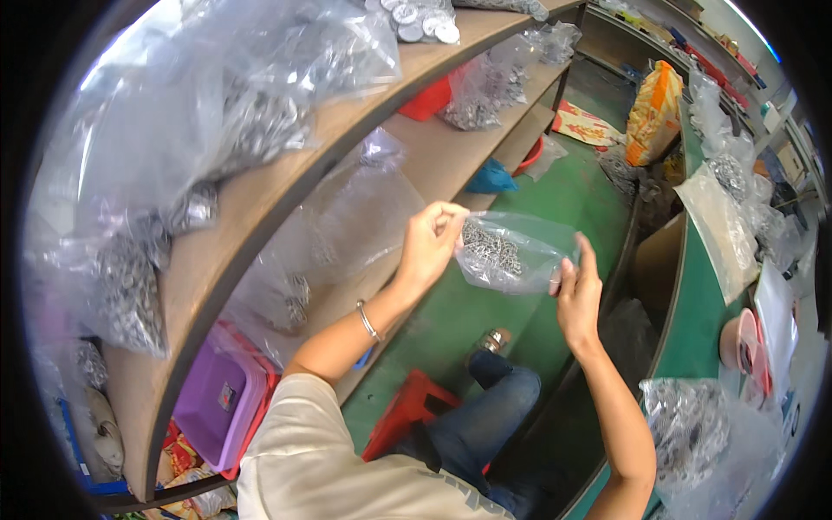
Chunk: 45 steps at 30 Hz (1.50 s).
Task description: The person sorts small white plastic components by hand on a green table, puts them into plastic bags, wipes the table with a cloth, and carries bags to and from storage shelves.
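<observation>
Both hands hold up a small clear plastic bag of little silver metal parts [507,253] near the picture's centre, above the green floor [485,303]. The left hand [431,243], at nine o'clock of the bag, pinches the bag's upper left corner between thumb and curled fingers; a thin silver bangle [367,321] sits on that wrist. The right hand [579,290], at four o'clock of the bag, grips its right edge with the thumb behind and the fingers pointing up.

At ten o'clock, curved wooden shelves [286,178] carry large clear bags of similar metal pieces [234,113]. A purple plastic bin [212,403] rests at seven o'clock, a red stool [407,412] at six. The green-edged worktop [693,295] at three o'clock holds further bags.
</observation>
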Motion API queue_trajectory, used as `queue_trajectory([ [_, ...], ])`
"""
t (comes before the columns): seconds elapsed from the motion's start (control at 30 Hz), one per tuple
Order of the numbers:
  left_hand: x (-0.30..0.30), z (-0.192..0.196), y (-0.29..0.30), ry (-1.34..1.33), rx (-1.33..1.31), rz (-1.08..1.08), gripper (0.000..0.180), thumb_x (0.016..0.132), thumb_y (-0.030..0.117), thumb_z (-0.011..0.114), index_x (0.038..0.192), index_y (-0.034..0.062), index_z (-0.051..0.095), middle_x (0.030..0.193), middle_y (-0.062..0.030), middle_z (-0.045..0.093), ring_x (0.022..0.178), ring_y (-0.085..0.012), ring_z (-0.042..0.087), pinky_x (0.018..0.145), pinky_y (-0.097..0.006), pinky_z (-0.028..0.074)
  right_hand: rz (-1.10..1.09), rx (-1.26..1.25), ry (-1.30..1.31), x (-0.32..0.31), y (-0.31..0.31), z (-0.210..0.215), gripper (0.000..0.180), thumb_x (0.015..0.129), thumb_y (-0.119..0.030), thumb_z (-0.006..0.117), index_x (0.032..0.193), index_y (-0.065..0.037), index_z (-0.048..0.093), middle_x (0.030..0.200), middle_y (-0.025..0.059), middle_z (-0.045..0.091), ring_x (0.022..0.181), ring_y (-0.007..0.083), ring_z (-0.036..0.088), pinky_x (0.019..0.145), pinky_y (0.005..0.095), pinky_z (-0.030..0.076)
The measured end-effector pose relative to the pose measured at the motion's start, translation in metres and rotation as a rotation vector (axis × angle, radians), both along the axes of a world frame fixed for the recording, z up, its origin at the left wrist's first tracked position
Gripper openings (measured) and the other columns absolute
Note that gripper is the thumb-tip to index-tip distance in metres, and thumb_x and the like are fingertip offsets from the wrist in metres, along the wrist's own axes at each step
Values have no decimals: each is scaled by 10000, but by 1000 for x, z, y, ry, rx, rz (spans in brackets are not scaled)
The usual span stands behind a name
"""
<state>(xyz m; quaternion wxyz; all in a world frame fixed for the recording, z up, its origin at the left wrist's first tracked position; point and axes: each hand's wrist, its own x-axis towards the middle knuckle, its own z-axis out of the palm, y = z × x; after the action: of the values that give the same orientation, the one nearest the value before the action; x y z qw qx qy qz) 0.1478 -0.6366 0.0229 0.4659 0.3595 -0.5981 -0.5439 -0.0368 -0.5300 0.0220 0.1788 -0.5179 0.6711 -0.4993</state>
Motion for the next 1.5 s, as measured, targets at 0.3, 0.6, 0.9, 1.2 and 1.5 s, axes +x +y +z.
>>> queue_trajectory([
  [0.3,-30,-34,-29,-92,86,55,21,790,22,539,801,7,529,570,27,483,497,-22,422,445,-173,332,207,37,-91,-4,-79,-47,230,884,-164,412,859,-5,577,453,16,427,424,69,404,407,239,340],
  [0.6,-65,8,46,-43,375,74,42,793,1,527,789,26,493,551,6,503,473,-38,447,417,-191,346,346,93,-93,7,-12,-33,249,850,-203,438,757,-3,556,602,84,504,616,213,463,639,339,347],
  [0.9,-84,96,47,-70,318,-227,60,810,30,505,827,16,449,609,-24,515,545,-62,480,475,-209,389,356,12,82,-7,3,81,164,660,-18,571,815,-3,520,717,144,508,707,330,479,650,387,381],
  [1.2,-61,100,12,-229,-270,-255,960,584,291,761,1302,62,167,1199,-133,401,1134,-265,368,948,-379,279,318,66,213,-24,-27,134,125,793,-76,513,710,11,545,644,160,498,570,314,466,524,364,372],
  [1.5,-53,105,15,-259,-116,-390,499,591,225,708,1015,42,520,828,-92,524,803,-233,498,703,-349,390,476,-25,268,6,-34,195,199,821,-148,518,749,35,544,706,154,544,674,291,506,621,354,402],
])
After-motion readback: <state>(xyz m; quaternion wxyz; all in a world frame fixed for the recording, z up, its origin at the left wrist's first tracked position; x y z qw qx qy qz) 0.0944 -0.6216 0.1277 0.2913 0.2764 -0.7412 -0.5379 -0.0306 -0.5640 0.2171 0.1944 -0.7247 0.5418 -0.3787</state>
